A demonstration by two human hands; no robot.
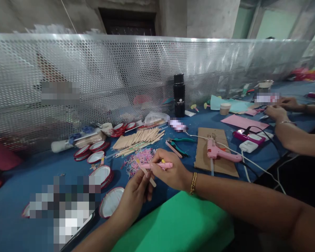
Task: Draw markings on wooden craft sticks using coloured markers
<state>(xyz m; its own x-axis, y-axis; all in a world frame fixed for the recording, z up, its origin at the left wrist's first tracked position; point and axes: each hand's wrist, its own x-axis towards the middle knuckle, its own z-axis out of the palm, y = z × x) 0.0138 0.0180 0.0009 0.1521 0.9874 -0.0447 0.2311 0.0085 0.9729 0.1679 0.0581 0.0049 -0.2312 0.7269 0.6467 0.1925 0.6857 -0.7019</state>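
My left hand is closed on a flat wooden craft stick, holding it at a slant between thumb and fingers. In my right hand is a pink marker, gripped like a pen, its front end over the stick. The two hands meet just in front of a heap of small coloured rubber bands. Behind that heap lies a pile of craft sticks. My fingers partly cover both the stick and the marker, and the marker's tip is hard to make out.
Red-rimmed round discs lie left. Right are teal-handled pliers and a pink glue gun on cardboard, with cables and a purple power strip. A black bottle stands by the perforated metal screen. Another person's hands work far right.
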